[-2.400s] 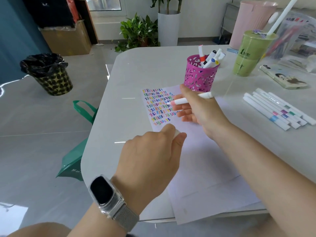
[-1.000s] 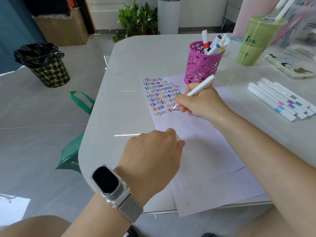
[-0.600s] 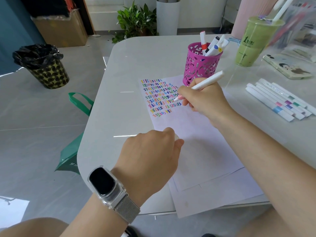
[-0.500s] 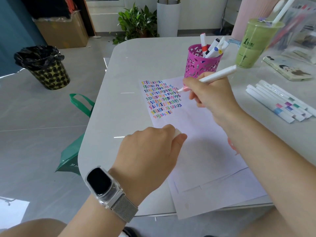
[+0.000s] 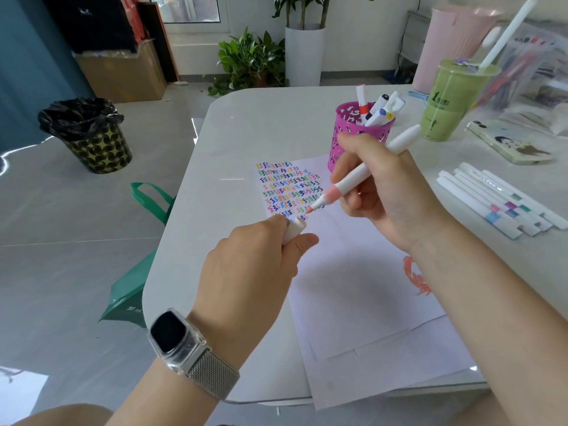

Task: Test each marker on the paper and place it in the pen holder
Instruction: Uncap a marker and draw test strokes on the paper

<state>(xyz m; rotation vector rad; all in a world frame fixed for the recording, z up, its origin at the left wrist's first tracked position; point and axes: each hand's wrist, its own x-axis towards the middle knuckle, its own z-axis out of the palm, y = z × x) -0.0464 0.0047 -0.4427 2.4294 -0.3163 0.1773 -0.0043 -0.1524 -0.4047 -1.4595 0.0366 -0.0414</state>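
Observation:
My right hand [image 5: 390, 195] grips a white marker [image 5: 362, 170] with a pink tip, held above the paper with the tip pointing down-left toward my left hand. My left hand [image 5: 255, 265] pinches the marker's white cap [image 5: 293, 230], its open end facing the tip a short gap away. The white paper [image 5: 353, 290] lies on the table, with rows of coloured squiggles [image 5: 289, 189] at its top. A magenta pen holder [image 5: 353, 139] with several markers stands behind my right hand. Several more white markers [image 5: 498, 201] lie in a row at the right.
A green drink cup with a straw [image 5: 451, 96] and a phone [image 5: 510, 142] sit at the back right. The rounded table edge [image 5: 172, 229] runs at the left. On the floor are a black-lined bin [image 5: 89, 133] and a green bag [image 5: 135, 290].
My right hand lifted the marker off the squiggles and swung its tip toward my left hand. My left hand rose from the paper and brought the cap up to the tip.

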